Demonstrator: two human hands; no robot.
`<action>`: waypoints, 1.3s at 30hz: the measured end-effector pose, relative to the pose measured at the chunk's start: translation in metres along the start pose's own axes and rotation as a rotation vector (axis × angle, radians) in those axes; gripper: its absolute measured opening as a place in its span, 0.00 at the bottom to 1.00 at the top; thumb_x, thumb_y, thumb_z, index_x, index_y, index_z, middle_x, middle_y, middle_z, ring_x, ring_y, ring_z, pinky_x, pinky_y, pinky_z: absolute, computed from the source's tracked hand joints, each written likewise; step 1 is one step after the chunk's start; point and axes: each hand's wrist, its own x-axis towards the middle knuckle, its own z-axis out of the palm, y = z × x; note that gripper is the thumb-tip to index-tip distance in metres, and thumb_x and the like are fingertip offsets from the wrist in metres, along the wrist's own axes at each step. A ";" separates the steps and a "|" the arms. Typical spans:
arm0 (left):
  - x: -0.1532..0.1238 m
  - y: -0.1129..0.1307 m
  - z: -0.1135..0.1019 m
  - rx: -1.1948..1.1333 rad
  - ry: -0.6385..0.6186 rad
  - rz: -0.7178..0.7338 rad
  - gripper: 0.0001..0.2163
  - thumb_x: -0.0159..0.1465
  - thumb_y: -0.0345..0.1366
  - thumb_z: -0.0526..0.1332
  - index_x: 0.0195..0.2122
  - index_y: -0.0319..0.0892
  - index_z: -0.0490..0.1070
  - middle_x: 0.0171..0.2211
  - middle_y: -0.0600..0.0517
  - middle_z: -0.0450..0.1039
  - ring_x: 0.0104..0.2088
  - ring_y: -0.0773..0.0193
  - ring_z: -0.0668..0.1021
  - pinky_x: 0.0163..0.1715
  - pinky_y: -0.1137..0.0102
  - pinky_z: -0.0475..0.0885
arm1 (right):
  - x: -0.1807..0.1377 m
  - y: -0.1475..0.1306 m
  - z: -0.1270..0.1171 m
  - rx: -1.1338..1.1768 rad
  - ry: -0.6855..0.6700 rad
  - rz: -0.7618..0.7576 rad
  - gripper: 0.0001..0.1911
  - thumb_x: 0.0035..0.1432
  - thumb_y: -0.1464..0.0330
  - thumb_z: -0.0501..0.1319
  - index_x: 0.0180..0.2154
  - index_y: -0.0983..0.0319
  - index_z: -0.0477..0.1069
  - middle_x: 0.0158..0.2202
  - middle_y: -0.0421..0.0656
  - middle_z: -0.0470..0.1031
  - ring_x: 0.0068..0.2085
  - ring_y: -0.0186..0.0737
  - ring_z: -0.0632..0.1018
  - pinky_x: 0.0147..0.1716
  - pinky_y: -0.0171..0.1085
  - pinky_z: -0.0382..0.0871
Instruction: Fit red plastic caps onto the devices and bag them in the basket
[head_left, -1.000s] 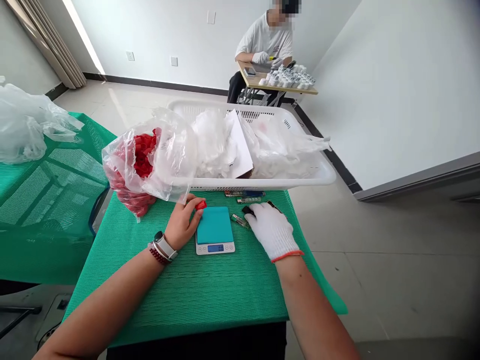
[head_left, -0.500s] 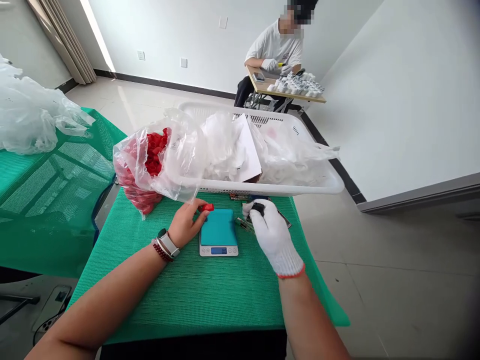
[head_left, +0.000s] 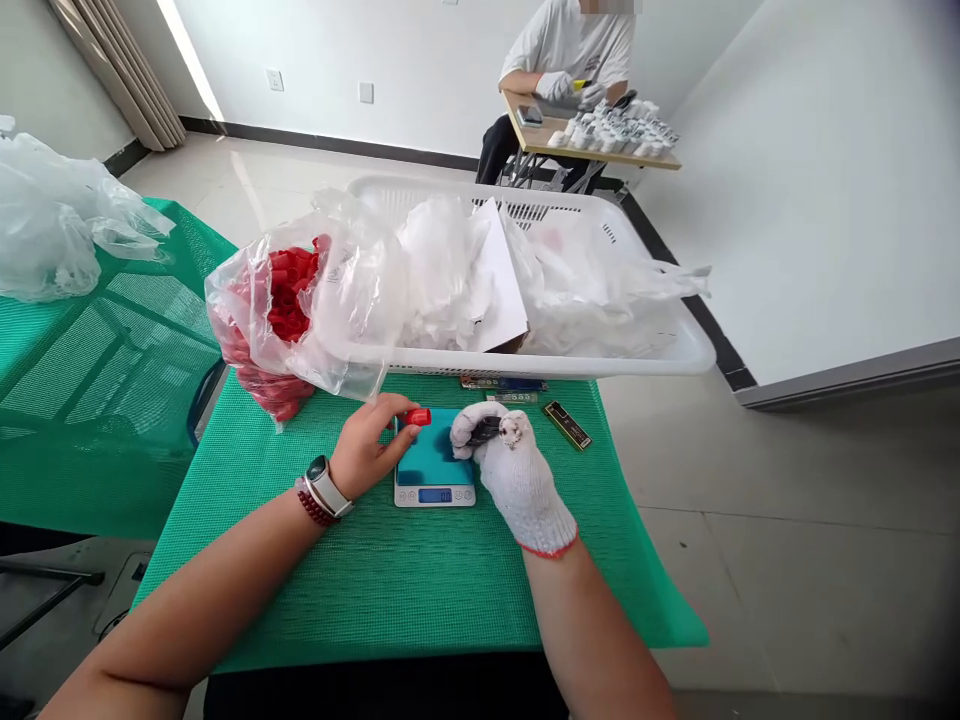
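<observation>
My left hand point(head_left: 373, 441) is bare and pinches a small red plastic cap point(head_left: 418, 417) between thumb and fingers, over the left edge of a digital scale point(head_left: 435, 495). The scale has a blue top plate and its display reads 0.0. My right hand point(head_left: 504, 460), in a white knitted glove, is closed around a black object point(head_left: 484, 431) over the plate's right side. Glove fingers cover much of that object, so I cannot tell its kind. Up and to the left, an open clear plastic bag point(head_left: 341, 375) holds many similar red caps point(head_left: 291, 290).
Behind the scale stands a white plastic basket point(head_left: 600, 368) with clear bags and a white cardboard piece point(head_left: 501, 290). Flat packets point(head_left: 504, 383) lie before it, and a dark, yellow-edged strip point(head_left: 568, 425) lies right. A co-worker point(head_left: 570, 60) in white gloves sits at another table.
My right hand has moved left with the black object, from beside the scale to over its plate. My left hand keeps the red cap near the same spot. The view has tipped slightly downward.
</observation>
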 end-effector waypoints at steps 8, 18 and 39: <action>0.001 0.020 -0.001 -0.091 0.025 -0.005 0.07 0.67 0.35 0.62 0.46 0.43 0.74 0.40 0.47 0.80 0.37 0.63 0.81 0.36 0.68 0.79 | -0.005 0.010 -0.005 -0.165 0.066 -0.122 0.20 0.67 0.53 0.50 0.34 0.60 0.70 0.29 0.39 0.68 0.30 0.35 0.68 0.30 0.35 0.63; 0.003 0.032 0.001 -0.136 0.039 -0.060 0.06 0.67 0.37 0.64 0.43 0.42 0.73 0.37 0.49 0.79 0.33 0.65 0.79 0.33 0.70 0.76 | -0.012 0.011 -0.005 -0.233 0.028 -0.098 0.21 0.69 0.54 0.49 0.40 0.60 0.73 0.32 0.40 0.71 0.33 0.35 0.70 0.32 0.35 0.65; 0.006 0.035 -0.001 -0.137 0.045 -0.043 0.05 0.67 0.37 0.63 0.41 0.42 0.72 0.34 0.51 0.78 0.31 0.67 0.78 0.31 0.72 0.74 | -0.019 0.003 0.006 -0.169 -0.068 -0.140 0.19 0.71 0.57 0.48 0.39 0.61 0.71 0.30 0.39 0.68 0.31 0.35 0.67 0.31 0.36 0.63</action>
